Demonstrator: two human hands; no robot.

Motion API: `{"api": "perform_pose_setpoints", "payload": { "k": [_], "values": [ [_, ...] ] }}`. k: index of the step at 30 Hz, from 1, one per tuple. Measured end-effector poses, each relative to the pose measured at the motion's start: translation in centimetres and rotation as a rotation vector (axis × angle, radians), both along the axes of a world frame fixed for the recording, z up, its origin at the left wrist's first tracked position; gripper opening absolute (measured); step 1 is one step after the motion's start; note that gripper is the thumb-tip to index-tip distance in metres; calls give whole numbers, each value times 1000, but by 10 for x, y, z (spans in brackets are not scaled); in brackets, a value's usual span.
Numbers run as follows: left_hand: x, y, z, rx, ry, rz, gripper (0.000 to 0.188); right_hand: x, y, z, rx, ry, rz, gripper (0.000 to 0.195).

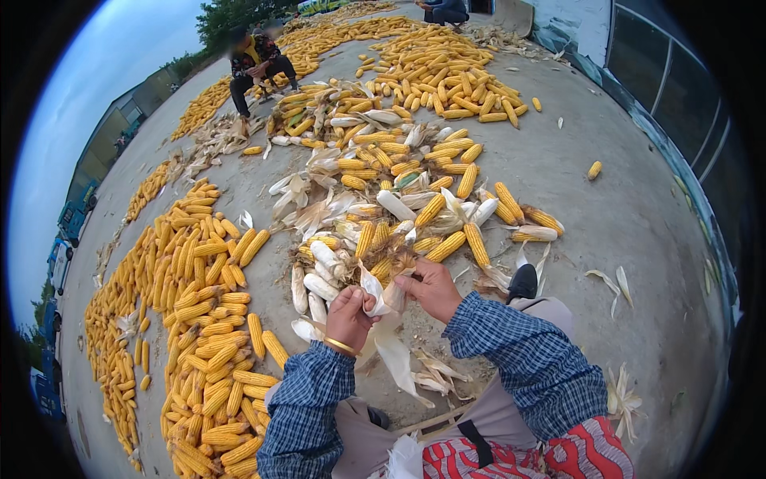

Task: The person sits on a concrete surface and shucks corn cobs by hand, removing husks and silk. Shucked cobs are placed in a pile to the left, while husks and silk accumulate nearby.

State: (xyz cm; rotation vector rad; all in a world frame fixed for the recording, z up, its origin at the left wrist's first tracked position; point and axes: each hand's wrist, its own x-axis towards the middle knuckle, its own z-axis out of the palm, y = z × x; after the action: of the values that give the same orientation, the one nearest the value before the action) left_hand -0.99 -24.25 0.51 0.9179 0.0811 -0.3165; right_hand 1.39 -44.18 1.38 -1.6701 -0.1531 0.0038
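My left hand (349, 316), with a gold-coloured bracelet at the wrist, pinches a pale corn husk leaf (372, 290) between thumb and fingers. Just right of it, my right hand (432, 288) grips the husk around an ear of corn (394, 293), whose brown silk points away from me. Peeled husk leaves (398, 365) hang below both hands. Beyond the hands lies a pile of bare yellow cobs (446, 245) mixed with ears in white husk (320, 286) and loose husks. How much of the held ear is bare cannot be seen.
Heaped bare cobs (209, 359) lie at my left, and another heap (443, 72) farther off. A seated person (260, 60) is at the upper left, another person (446, 11) at the top. Blue vehicles (75, 215) stand far left; a wall with dark panels (670, 78) runs along the right.
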Motion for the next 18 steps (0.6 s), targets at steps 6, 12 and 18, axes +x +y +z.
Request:
{"api": "perform_pose_setpoints", "payload": {
  "k": [6, 12, 18],
  "values": [
    [-6, 10, 5, 427, -185, -71, 20, 38, -48, 35, 361, 117, -222, 20],
    [-10, 22, -5, 894, -383, -87, 22, 54, -104, 57, 514, 23, -465, 21],
    [-8, 24, -20, 1078, -479, 25, 14, 33, -86, 61, 343, -38, -343, 23]
  ]
}}
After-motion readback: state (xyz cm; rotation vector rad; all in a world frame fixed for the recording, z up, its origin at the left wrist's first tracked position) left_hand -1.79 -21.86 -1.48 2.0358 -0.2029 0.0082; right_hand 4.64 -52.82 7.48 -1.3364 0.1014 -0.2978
